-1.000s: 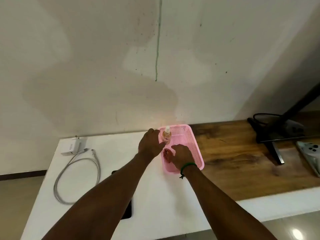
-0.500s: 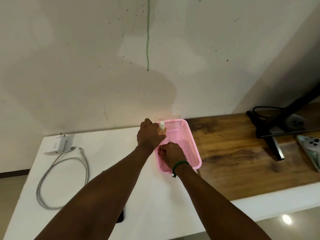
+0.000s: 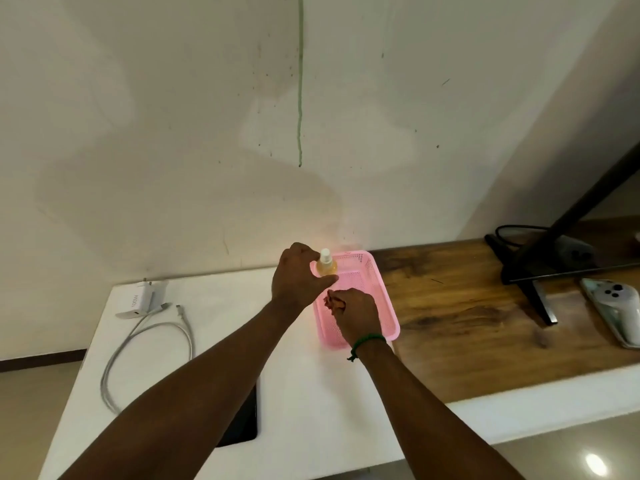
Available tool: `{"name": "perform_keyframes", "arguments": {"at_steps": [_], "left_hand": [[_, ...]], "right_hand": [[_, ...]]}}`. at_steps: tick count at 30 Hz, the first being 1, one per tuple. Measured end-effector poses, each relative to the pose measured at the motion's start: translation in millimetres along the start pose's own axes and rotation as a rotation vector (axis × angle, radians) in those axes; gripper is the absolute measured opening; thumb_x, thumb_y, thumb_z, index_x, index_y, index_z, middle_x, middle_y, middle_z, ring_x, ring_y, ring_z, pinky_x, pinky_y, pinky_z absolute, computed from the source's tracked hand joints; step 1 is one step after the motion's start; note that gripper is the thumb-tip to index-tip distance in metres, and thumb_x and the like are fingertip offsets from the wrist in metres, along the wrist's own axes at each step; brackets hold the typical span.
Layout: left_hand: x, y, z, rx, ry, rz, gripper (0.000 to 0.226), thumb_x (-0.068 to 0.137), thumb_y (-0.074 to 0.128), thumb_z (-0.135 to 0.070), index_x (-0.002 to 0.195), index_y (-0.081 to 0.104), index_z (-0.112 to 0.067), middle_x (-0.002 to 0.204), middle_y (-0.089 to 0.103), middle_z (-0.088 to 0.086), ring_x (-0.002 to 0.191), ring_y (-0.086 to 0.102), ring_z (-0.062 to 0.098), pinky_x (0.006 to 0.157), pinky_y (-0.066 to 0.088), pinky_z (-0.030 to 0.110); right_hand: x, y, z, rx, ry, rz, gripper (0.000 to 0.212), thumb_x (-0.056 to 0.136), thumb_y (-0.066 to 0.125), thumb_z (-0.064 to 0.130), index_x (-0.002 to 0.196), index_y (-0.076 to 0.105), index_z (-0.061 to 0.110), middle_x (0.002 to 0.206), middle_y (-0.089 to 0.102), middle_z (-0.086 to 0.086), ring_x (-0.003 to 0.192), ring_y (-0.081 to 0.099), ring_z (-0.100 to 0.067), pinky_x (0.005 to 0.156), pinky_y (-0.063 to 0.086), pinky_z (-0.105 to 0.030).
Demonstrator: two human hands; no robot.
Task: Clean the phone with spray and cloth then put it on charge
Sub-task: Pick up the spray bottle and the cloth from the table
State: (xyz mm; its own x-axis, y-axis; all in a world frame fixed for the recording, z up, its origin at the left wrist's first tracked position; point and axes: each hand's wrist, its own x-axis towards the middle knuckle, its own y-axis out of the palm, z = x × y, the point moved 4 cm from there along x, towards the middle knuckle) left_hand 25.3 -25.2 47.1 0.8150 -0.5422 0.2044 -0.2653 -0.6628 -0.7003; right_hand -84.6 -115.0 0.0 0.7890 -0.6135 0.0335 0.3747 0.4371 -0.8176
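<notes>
Both hands are at the pink perforated plastic basket (image 3: 379, 292), which stands on the white worktop (image 3: 311, 393) where it meets the brown wooden section.

The left hand (image 3: 296, 280) has its grip curled round the small spray bottle of amber liquid with a white nozzle (image 3: 326, 266). The bottle is upright at the basket's far left corner. I cannot tell whether it is lifted or resting on the basket floor.

The right hand (image 3: 355, 311), with a green band at the wrist, pinches a crumpled reddish cloth (image 3: 333, 303) inside the basket, its fingers closed over most of it.

The flat black rectangular phone (image 3: 244, 424) lies on the worktop near the front edge, mostly hidden under the left forearm. From the 2 grips it lies back toward the person and to the left, well apart from the basket. Its long axis seems to run from near to far. The left arm passes directly over it, so the bottle probably has the shorter way back, while the cloth must cross leftward.

The white wall charger (image 3: 136, 301) and its looped white cable (image 3: 152, 344) lie further left, near the phone's far end. The loose plug points toward the worktop's middle.
</notes>
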Motion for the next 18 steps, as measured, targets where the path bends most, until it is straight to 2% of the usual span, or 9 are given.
{"name": "perform_keyframes", "arguments": {"at_steps": [5,7,9,13,16,18], "left_hand": [[-41.8,-42.7,-14.1,-0.041,0.04,-0.063,0.049,0.061,0.087,-0.039,0.1,0.067,-0.016,0.103,0.068,-0.001,0.097,0.059,0.019,0.082,0.042,0.029],[-64.5,-57.8,-16.6,-0.061,0.012,-0.074,0.045,0.062,0.086,-0.039,0.1,0.069,-0.021,0.101,0.07,-0.005,0.088,0.059,0.013,0.079,0.042,0.027],[-90.5,-66.4,-14.8,-0.095,-0.021,-0.049,0.04,0.063,0.086,-0.038,0.095,0.07,-0.021,0.092,0.072,-0.007,0.075,0.059,0.009,0.072,0.047,0.029],[-146.2,-61.2,-1.0,-0.148,-0.109,0.03,0.035,0.064,0.085,-0.034,0.092,0.07,-0.02,0.086,0.073,-0.009,0.078,0.066,0.005,0.071,0.054,0.031],[-183.6,-46.9,11.5,-0.151,-0.182,0.078,0.034,0.064,0.085,-0.032,0.094,0.069,-0.024,0.086,0.073,-0.008,0.073,0.063,0.0,0.069,0.054,0.028],[-201.0,-36.7,18.6,-0.165,-0.21,0.105,0.033,0.065,0.084,-0.03,0.094,0.07,-0.023,0.085,0.073,-0.007,0.073,0.065,0.004,0.07,0.056,0.033]], "right_hand": [[-39.4,-33.3,18.5,0.138,-0.102,-0.128,0.018,0.092,0.056,0.015,0.099,0.072,0.012,0.095,0.072,-0.007,0.088,0.064,-0.022,0.087,0.047,-0.026],[-60.9,-41.9,19.2,0.209,-0.114,-0.148,0.018,0.091,0.058,0.011,0.102,0.072,0.009,0.096,0.072,-0.008,0.089,0.066,-0.022,0.089,0.049,-0.029],[-83.7,-45.4,16.7,0.239,-0.12,-0.132,0.02,0.09,0.059,0.009,0.106,0.07,0.008,0.098,0.072,-0.009,0.091,0.066,-0.023,0.09,0.052,-0.034],[-125.2,-42.2,7.5,0.195,-0.152,-0.117,0.021,0.088,0.058,0.005,0.104,0.071,0.009,0.096,0.072,-0.009,0.089,0.067,-0.022,0.085,0.053,-0.034],[-144.9,-29.5,-6.4,0.145,-0.083,-0.027,0.021,0.089,0.055,0.006,0.102,0.072,0.009,0.097,0.072,-0.009,0.091,0.066,-0.022,0.088,0.051,-0.031],[-152.7,-20.3,-16.9,0.123,-0.024,0.049,0.022,0.09,0.054,0.006,0.103,0.071,0.007,0.099,0.071,-0.011,0.094,0.065,-0.024,0.09,0.049,-0.032]]}}
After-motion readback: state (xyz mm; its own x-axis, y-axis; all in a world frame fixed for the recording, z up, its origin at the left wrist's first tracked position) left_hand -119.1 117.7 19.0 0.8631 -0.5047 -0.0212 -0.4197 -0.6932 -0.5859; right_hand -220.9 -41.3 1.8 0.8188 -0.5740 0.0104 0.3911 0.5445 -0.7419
